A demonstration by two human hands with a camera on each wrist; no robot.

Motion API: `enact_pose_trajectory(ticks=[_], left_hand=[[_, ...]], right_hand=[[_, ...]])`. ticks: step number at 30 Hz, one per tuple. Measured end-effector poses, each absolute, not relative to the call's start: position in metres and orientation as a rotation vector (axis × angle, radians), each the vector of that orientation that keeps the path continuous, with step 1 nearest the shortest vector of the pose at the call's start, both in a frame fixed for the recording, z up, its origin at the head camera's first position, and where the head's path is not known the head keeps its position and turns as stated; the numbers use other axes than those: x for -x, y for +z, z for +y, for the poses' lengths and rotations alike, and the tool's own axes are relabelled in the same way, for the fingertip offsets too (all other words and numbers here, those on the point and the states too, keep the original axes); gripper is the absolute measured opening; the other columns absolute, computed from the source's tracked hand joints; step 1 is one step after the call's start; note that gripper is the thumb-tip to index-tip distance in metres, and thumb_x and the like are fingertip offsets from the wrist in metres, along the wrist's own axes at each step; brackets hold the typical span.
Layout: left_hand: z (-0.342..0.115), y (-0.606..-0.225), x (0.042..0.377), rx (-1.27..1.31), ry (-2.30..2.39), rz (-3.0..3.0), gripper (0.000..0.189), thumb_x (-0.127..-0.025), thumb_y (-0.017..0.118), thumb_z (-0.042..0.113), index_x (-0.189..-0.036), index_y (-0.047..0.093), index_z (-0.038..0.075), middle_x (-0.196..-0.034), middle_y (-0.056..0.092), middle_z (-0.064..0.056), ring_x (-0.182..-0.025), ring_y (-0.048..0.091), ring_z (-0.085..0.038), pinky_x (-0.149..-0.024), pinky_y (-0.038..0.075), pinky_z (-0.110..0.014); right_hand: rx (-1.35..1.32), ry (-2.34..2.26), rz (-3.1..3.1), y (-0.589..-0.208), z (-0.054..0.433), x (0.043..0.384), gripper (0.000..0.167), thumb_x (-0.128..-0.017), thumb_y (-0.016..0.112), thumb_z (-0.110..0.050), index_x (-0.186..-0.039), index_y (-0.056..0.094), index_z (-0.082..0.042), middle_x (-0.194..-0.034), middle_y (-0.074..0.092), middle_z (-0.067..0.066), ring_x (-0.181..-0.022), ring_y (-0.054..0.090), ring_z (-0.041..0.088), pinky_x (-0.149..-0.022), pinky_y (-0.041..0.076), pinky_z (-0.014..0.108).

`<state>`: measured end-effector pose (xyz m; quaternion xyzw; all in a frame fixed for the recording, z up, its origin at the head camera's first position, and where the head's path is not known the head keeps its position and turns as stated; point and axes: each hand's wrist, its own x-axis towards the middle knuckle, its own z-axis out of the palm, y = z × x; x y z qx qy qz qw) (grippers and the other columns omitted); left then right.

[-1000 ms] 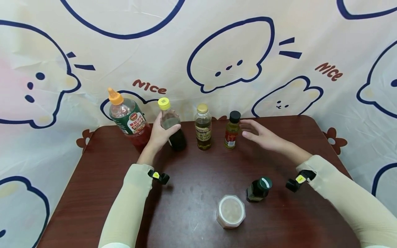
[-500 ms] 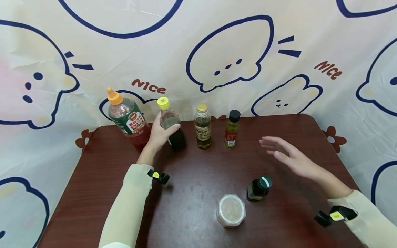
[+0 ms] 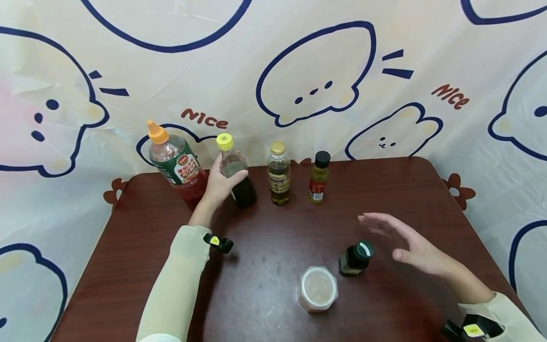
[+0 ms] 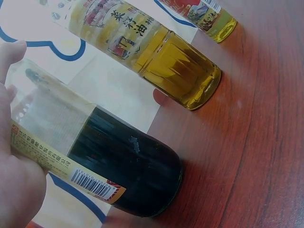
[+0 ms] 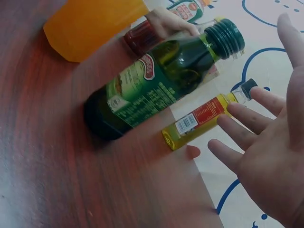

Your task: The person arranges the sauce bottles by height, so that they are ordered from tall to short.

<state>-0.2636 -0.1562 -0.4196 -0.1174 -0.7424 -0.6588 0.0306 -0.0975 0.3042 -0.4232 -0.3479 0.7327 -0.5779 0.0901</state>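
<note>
My left hand (image 3: 219, 186) grips a yellow-capped bottle of dark liquid (image 3: 243, 192) near the back edge of the table. In the left wrist view, that bottle's dark contents and side label (image 4: 71, 171) show beside the palm. My right hand (image 3: 420, 251) is held in the air at the right, its fingers extended and nothing in it. The nearest thing to it is a dark green bottle with a green cap (image 3: 356, 259), standing upright just to its left. Seen from the right wrist, this green bottle (image 5: 152, 80) stands apart from the fingertips.
Left of my left hand stands a large red-sauce bottle with an orange nozzle (image 3: 177, 166). Along the back are a golden oil bottle (image 3: 279, 180) and a small black-capped bottle (image 3: 318, 180). A pale-lidded jar (image 3: 318, 289) is at the front, its side orange in the right wrist view.
My right hand has moved away from the small black-capped bottle, rightward and then toward the front, to beside the green bottle. My left hand has stayed on the dark-liquid bottle.
</note>
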Motion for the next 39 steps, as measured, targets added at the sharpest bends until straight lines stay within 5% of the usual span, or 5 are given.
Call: enact_pose_trajectory(ticks=[11,22,26,33,39], left_hand=[[-0.151,-0.398,0.247,0.357,-2.017,-2.297,0.064,-0.092,0.071,0.004,-0.147,0.040,-0.005,-0.129,0.056,-0.004,-0.129,0.047,-0.025,-0.114,0.034,-0.051],[-0.152,-0.398,0.248,0.347,-2.038,-2.296,0.063,-0.093,0.070,0.004,-0.147,0.040,-0.004,-0.129,0.055,-0.004,-0.127,0.048,-0.024,-0.113,0.035,-0.049],[-0.151,-0.398,0.248,0.347,-2.029,-2.301,0.064,-0.092,0.071,0.004,-0.148,0.039,-0.005,-0.131,0.055,-0.007,-0.129,0.047,-0.026,-0.113,0.035,-0.050],[-0.151,-0.397,0.247,0.330,-2.030,-2.311,0.066,-0.093,0.070,0.005,-0.150,0.038,-0.004,-0.141,0.049,-0.019,-0.133,0.044,-0.030,-0.115,0.033,-0.052],[-0.150,-0.398,0.247,0.333,-2.030,-2.306,0.065,-0.093,0.070,0.004,-0.149,0.039,-0.004,-0.140,0.050,-0.017,-0.132,0.044,-0.029,-0.115,0.033,-0.051]], right_hand=[[1.029,-1.636,2.196,-0.435,0.288,0.086,0.090,-0.095,0.062,-0.054,-0.158,0.027,-0.001,-0.159,0.038,0.020,-0.147,0.036,0.022,-0.115,0.029,0.023],[1.104,-1.648,2.111,-0.455,0.269,0.086,0.096,-0.092,0.069,-0.050,-0.159,0.022,0.001,-0.159,0.036,0.021,-0.147,0.035,0.024,-0.114,0.026,0.021],[1.117,-1.694,2.033,-0.464,0.264,0.088,0.096,-0.091,0.077,-0.036,-0.159,0.022,0.003,-0.159,0.036,0.024,-0.147,0.037,0.025,-0.115,0.030,0.024],[1.106,-1.756,1.992,-0.470,0.256,0.091,0.099,-0.074,0.080,0.016,-0.156,0.025,0.006,-0.155,0.037,0.029,-0.145,0.041,0.025,-0.113,0.037,0.025],[1.029,-1.757,2.013,-0.474,0.255,0.090,0.078,-0.083,0.072,0.018,-0.152,0.038,0.002,-0.151,0.047,0.023,-0.139,0.048,0.021,-0.111,0.040,0.025]])
